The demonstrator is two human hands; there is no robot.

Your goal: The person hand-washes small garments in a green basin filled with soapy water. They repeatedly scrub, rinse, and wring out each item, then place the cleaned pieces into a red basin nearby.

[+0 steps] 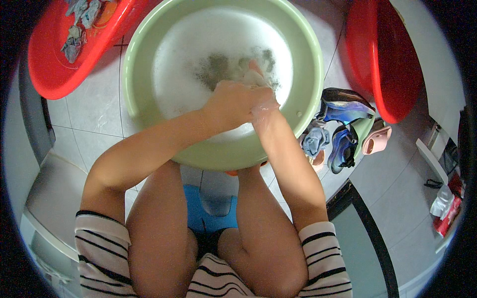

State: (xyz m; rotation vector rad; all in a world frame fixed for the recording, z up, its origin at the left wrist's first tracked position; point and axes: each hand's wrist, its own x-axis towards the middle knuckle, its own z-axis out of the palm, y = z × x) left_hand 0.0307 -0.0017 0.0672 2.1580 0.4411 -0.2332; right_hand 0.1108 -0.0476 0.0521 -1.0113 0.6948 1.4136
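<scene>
A large pale green plastic basin (149, 149) stands before me, with white suds (179, 56) over the water in it. My left hand (236, 102) reaches across the basin and lies with bent fingers over my right hand (257, 79), near its wrist. Foam clings to the right wrist. Beyond the left hand, the right hand looks whitish, with a reddish tip showing. Whether suds or a wet cloth covers it, I cannot tell. Darker gaps in the foam show beside both hands.
Upper left, a red basin (41, 74) holds wet grey cloths (72, 46). Another red basin (376, 74) stands at right. Blue-black shoes (341, 147), a bluish cloth (316, 140) and a pink slipper (377, 140) lie by the green basin. A blue stool (210, 223) is below me.
</scene>
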